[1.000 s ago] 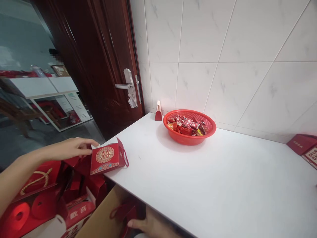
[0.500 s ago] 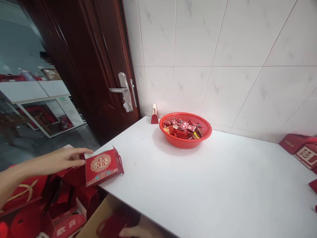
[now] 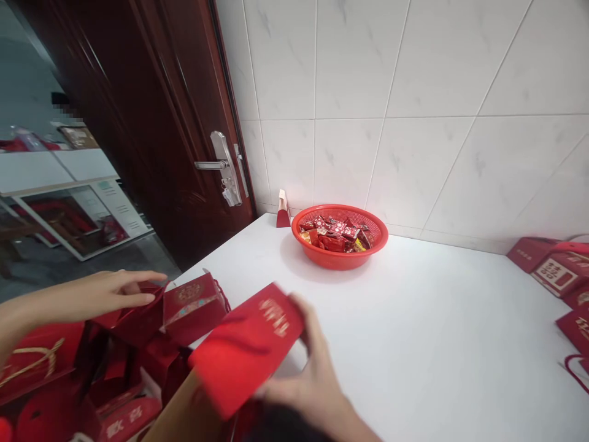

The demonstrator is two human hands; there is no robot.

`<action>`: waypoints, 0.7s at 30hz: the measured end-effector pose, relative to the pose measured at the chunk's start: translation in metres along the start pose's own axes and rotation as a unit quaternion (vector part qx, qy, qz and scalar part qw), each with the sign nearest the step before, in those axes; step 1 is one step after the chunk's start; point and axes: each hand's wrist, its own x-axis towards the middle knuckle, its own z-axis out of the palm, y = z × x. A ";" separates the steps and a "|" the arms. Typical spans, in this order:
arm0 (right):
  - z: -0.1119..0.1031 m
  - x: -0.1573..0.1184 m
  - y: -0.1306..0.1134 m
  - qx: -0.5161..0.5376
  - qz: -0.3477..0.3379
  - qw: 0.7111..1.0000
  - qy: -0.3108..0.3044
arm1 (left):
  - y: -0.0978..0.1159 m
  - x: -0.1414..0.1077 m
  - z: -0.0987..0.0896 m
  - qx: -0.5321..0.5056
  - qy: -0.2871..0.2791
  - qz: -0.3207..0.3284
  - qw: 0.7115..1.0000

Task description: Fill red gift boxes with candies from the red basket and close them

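Note:
My right hand (image 3: 313,368) is closed round a red gift box (image 3: 251,347) with gold lettering, tilted above the table's front edge and blurred by motion. My left hand (image 3: 124,291) is at the left, fingers stretched out and apart, over a dark red box (image 3: 138,322); I cannot tell whether it touches that box. Just right of those fingers, a patterned red gift box (image 3: 193,304) with a round gold emblem and a cord lies on the table corner. Below, a heap of red boxes (image 3: 119,390) partly hides a cardboard carton (image 3: 181,402).
A red plastic basket (image 3: 338,261) of wrapped sweets stands on the white table (image 3: 414,344) near the tiled wall. Beside it is a small red and white box (image 3: 283,212). More red boxes (image 3: 552,270) sit at the right edge. A brown door (image 3: 151,123) stands at the left.
My right hand has risen from the carton with the red gift box in it. My left hand has shifted slightly left, away from the patterned box, which now sits lower at the corner.

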 end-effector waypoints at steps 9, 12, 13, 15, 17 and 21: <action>-0.075 0.008 -0.016 -0.394 -0.238 0.881 0.112 | 0.052 0.010 -0.019 0.076 0.016 0.074 0.994; -0.085 0.007 -0.019 -0.500 -0.314 0.800 0.107 | 0.105 0.002 -0.014 0.031 0.001 0.188 0.982; -0.087 0.007 -0.020 -0.524 -0.339 0.774 0.106 | 0.123 -0.001 -0.010 0.015 -0.012 0.216 0.976; -0.091 0.008 -0.021 -0.555 -0.372 0.737 0.103 | 0.156 -0.009 -0.002 -0.021 -0.049 0.274 0.960; -0.092 0.007 -0.021 -0.575 -0.384 0.716 0.095 | 0.183 -0.016 0.005 -0.062 -0.076 0.311 0.945; -0.094 0.005 -0.021 -0.578 -0.391 0.710 0.098 | 0.216 -0.018 0.013 -0.135 -0.098 0.389 0.906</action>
